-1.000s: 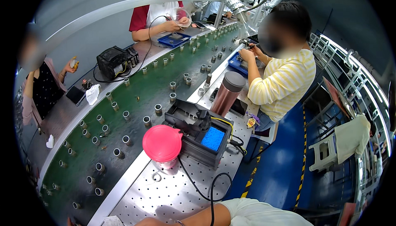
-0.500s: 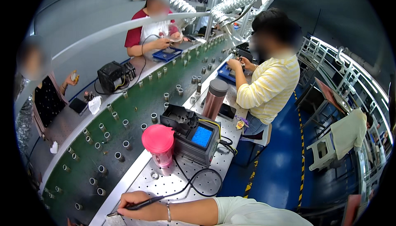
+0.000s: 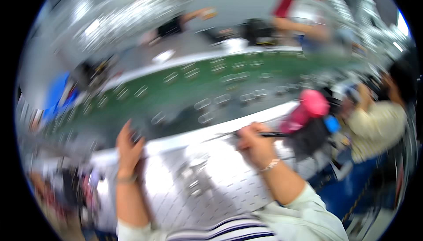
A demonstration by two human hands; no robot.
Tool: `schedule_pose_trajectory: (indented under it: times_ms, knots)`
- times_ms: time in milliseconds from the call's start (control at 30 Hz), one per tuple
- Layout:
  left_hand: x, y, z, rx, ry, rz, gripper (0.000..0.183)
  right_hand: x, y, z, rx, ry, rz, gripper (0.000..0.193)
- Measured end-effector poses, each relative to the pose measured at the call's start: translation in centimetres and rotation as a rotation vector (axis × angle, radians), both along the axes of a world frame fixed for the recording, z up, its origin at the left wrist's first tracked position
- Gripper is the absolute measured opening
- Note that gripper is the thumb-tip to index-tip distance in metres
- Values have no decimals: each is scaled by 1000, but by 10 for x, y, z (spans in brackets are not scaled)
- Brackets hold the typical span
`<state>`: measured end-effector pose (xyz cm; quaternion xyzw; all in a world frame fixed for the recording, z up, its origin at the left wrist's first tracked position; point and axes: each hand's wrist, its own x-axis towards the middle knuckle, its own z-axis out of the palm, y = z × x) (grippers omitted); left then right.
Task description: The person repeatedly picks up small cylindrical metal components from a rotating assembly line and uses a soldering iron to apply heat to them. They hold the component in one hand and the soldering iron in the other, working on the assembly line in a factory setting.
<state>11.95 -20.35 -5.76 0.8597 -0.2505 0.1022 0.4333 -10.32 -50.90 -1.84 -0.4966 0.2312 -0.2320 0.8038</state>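
Observation:
Motion blur covers the whole head view. My left hand [image 3: 129, 150] reaches over the near edge of the green belt [image 3: 185, 87]. Between its thumb and forefinger is a small dark-rimmed metal cylinder [image 3: 137, 137], smeared in outline. My right hand [image 3: 255, 143], fingers closed, grips a black soldering iron [image 3: 274, 134] above the perforated metal worktop [image 3: 167, 197]; its thin tip points left. A small silvery metal fixture [image 3: 194, 179] stands on the worktop between my forearms.
Several small metal cylinders [image 3: 205, 117] stand along the belt. At right are a pink-lidded cup [image 3: 314, 103] and a dark soldering station with a blue pad [image 3: 332, 124]. A co-worker in yellow stripes [image 3: 374, 122] sits at right; others work across the belt.
The view has swung left and down, bringing my left hand and the fixture into sight. My right hand still holds the soldering iron. The pink-lidded cup now appears farther right.

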Motion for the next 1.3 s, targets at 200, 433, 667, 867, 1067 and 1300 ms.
schedule_pose_trajectory:
  times_ms: [200, 433, 667, 867, 1067, 1300]
  knots:
    - [0, 27, 6, -30, -35, -4, 61, 0, 9, -4, -271, -32, 8, 18]
    - [1, 27, -3, 50, -205, 186, 58, -5, 6, -1, -234, -38, 67, 14]
    - [-12, 19, 18, 251, -370, 302, 64, -5, 7, 6, -225, -49, 63, 13]
    - [-24, -40, 57, 200, -391, 36, 66, -2, 12, 7, -199, -20, 61, 13]
    - [-5, -57, 43, 175, -189, -228, 66, -18, 10, 23, -163, 199, 49, 13]
    - [7, -43, 15, -87, 20, -252, 40, -12, 7, 9, -126, 67, 178, 17]
